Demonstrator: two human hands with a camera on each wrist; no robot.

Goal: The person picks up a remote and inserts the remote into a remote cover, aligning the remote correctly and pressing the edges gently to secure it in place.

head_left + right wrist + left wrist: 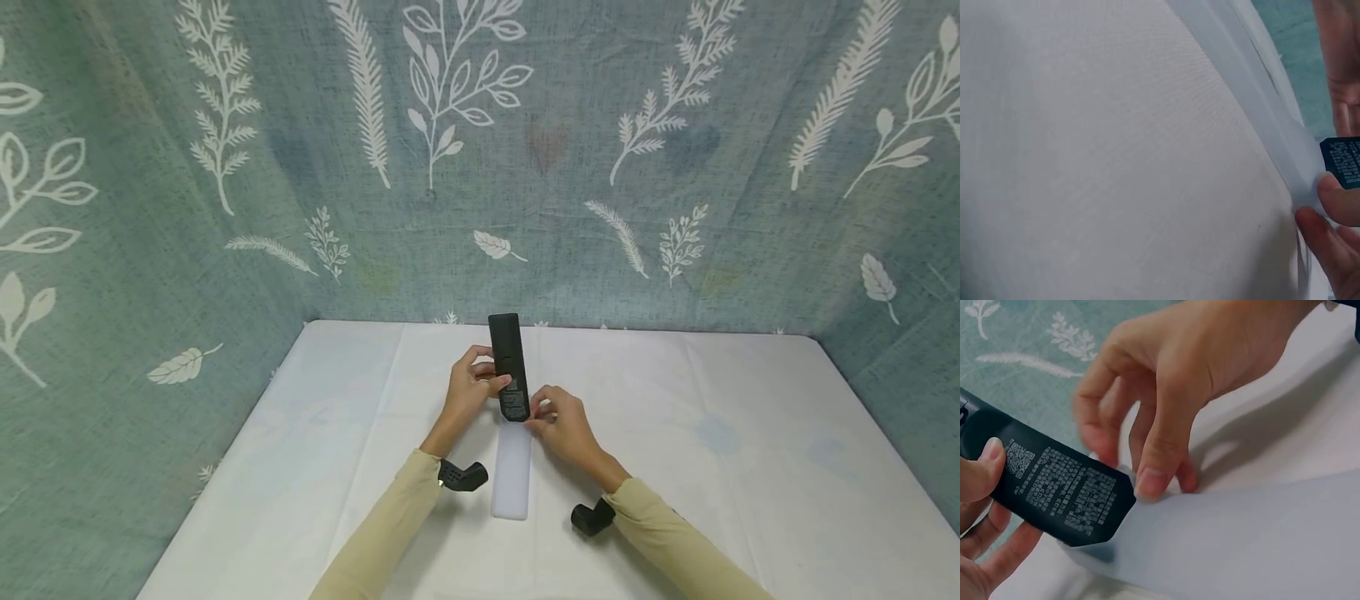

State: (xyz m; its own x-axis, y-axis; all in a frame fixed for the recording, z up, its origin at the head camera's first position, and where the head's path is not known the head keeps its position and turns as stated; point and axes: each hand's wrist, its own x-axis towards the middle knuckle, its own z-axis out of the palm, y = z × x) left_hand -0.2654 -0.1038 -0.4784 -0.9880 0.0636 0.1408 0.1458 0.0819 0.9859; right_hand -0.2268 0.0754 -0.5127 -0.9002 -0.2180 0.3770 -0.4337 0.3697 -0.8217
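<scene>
My left hand (467,387) grips a black remote control (507,354), its thumb on the back face. White printed text and a square code cover that face, as the left wrist view shows. The remote's near end sits at the mouth of a translucent whitish sleeve (512,475), which lies lengthwise on the table. With thumb and finger, my right hand (564,427) pinches the sleeve's rim beside the corner of the remote. How far the end reaches into the sleeve I cannot tell. In the right wrist view the sleeve (1266,119) runs diagonally, with the remote's corner (1340,159) at the right edge.
A white cloth covers the table (675,433). Green curtain fabric (555,250) with white leaf prints hangs behind the table and along its sides. Black wrist cameras (463,477) jut inward below both hands, near the sleeve.
</scene>
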